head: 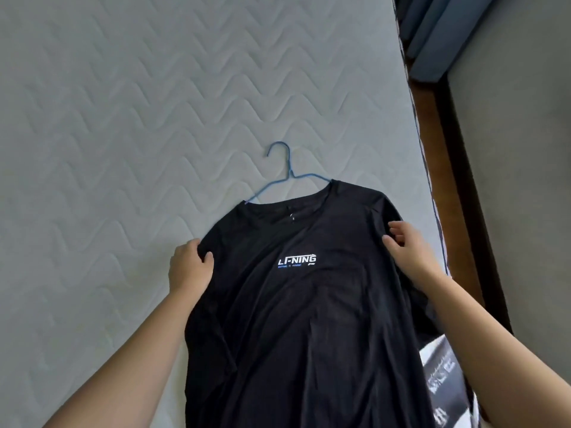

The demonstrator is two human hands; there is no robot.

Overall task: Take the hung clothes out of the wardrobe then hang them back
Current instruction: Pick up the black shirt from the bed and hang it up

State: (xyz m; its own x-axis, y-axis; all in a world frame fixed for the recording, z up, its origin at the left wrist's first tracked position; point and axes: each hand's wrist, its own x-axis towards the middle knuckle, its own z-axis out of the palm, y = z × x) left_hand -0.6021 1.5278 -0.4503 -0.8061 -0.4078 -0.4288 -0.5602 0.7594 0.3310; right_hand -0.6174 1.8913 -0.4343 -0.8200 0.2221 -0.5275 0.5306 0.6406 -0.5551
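Lying flat on the mattress (pixel 123 118) — black T-shirt (pixel 293 319), blue hanger (pixel 285 177) partly inside its collar. Left hand (pixel 190 264) grips one shoulder; right hand (pixel 408 248) pinches the other. Advised: ease both shoulders evenly over the wire — hook kept centred.

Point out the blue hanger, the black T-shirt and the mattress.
blue hanger (pixel 290 171): head view, neck below its hook.
black T-shirt (pixel 296 310): head view, chest below the logo.
mattress (pixel 123 118): head view, bare quilted top.

Quilted mattress (pixel 123 118) — black tee (pixel 293 319) w/ blue hanger (pixel 285 171).
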